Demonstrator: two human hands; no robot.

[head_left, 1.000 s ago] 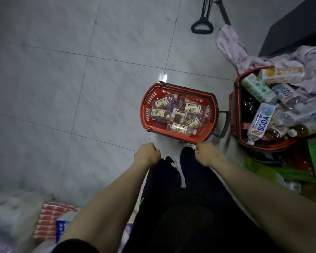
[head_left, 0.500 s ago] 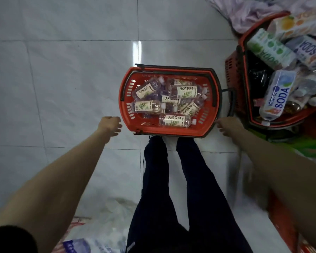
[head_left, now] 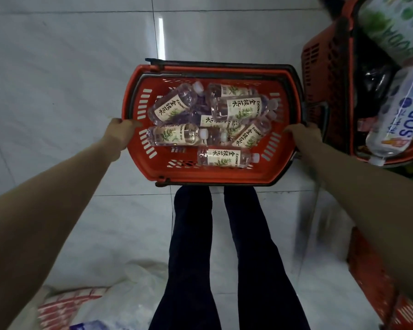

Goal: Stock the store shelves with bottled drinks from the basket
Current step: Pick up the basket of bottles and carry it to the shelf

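Gripping the two short ends of the red basket (head_left: 278, 167), the left hand (head_left: 119, 134) has its fingers curled over the rim at the slotted left wall, and the right hand (head_left: 304, 136) is closed on the opposite rim, next to the black handle (head_left: 293, 75) that lies folded down around the top edge. The basket sits on the pale tiled floor (head_left: 69, 79) just in front of the person's dark-trousered legs (head_left: 215, 246), and inside it roughly seven or eight clear bottles (head_left: 174, 134) with cream labels and white caps lie on their sides, heaped loosely across one another. Filled drinks in that number should make the load fairly heavy, and the round, smooth bottles will likely roll and shift toward whichever end dips, so a level two-handed lift looks sensible. The plastic shell looks stiff, though its perforated walls may flex a little under weight; the rim is the firmest hold apart from the handle. Each bottle is best taken around its labelled middle. Close by on the right stands a second red basket (head_left: 320, 58) piled with larger soda bottles (head_left: 401, 120), near enough to bump. No shelves are in view.
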